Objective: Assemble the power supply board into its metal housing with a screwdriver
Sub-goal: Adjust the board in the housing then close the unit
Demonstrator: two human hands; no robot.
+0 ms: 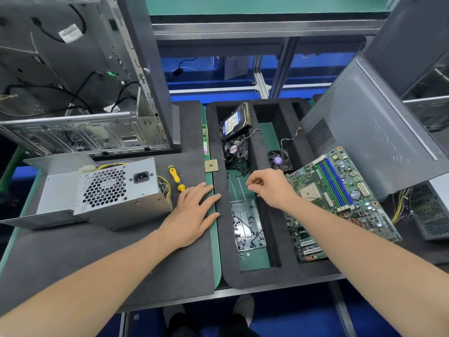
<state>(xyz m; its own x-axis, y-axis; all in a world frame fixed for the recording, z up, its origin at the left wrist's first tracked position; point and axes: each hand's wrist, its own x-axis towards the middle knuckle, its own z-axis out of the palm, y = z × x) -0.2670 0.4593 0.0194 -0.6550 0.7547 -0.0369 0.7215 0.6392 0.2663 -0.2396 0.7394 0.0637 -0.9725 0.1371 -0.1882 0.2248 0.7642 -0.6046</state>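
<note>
— Where's the power supply (116, 190)?
— Near the bench's left edge, on the grey mat (121, 251), with the yellow screwdriver (176, 178) just beside it.
— The hands?
— Left hand (194, 212) flat, fingers spread, gripping nothing. Right hand (269, 188) pinched together above the screw tray (247, 224); what it pinches, I can't tell.

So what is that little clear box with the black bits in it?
It is a shallow, clear plastic tray, rectangular, holding many small dark screws scattered loosely. It lies flat on the green mat in the middle slot of the black foam organiser, slightly askew. The right hand hovers just above and beyond it, not touching it.
</note>
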